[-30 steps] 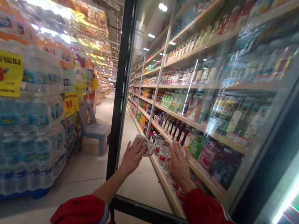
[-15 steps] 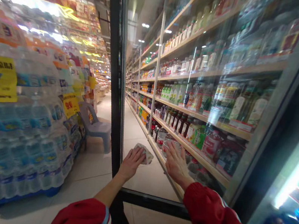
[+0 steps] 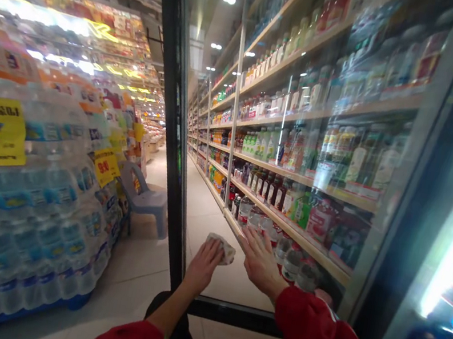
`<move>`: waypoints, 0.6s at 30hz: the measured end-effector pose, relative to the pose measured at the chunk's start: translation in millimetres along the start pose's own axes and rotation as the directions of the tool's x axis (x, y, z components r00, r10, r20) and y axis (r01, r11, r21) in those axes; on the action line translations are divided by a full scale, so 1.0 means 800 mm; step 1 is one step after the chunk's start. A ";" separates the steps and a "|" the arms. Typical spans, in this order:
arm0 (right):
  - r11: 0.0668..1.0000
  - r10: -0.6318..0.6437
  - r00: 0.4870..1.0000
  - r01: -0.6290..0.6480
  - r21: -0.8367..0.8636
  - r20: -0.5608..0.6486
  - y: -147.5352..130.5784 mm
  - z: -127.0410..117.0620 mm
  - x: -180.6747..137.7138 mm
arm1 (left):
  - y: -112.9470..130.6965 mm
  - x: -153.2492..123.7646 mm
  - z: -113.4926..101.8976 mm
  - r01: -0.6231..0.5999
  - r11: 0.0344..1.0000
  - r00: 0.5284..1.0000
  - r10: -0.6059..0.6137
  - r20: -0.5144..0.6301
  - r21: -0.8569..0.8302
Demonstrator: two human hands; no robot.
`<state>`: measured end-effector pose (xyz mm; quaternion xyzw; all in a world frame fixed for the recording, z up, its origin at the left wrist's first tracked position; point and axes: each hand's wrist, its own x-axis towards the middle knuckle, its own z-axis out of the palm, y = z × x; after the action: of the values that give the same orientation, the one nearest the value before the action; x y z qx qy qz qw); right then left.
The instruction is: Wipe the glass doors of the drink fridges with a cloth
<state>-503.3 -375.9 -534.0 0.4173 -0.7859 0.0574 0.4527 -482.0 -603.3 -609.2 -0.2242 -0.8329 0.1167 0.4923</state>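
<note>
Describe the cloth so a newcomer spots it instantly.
Find the black-framed glass door, mid-picture. Low at its pane, the left hand partly covers the cloth. It is off-white and crumpled; the neighbouring right hand, fingers spread, has no such cloth.

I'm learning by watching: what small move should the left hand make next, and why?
Probably slide the left hand slightly lower: the cloth lies partly under it, apparently against the glass pane, and more pane shows between the cloth and the black bottom rail.
</note>
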 end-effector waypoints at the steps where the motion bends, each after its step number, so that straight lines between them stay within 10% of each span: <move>1: 0.999 -0.030 0.999 0.030 0.014 0.015 -0.005 0.002 -0.002 | -0.006 0.001 -0.002 -0.013 1.000 1.000 0.013 0.011 0.007; 9: 0.993 -0.055 0.994 0.044 0.110 0.099 -0.034 0.005 0.004 | -0.030 -0.001 -0.008 0.259 0.962 0.966 -0.256 -0.046 0.081; 14: 0.995 -0.021 0.994 0.010 0.100 0.111 -0.023 0.006 -0.010 | 0.010 -0.069 0.007 -0.034 0.998 0.992 0.028 0.122 0.046; 18: 0.997 -0.002 0.995 -0.006 0.078 0.104 -0.015 0.007 -0.020 | -0.019 -0.067 -0.004 -0.195 0.980 0.974 0.187 0.129 0.046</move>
<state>-494.8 -376.8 -552.7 0.4365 -0.8059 0.0669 0.3944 -460.4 -642.6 -642.6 -0.2810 -0.8328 0.2015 0.4323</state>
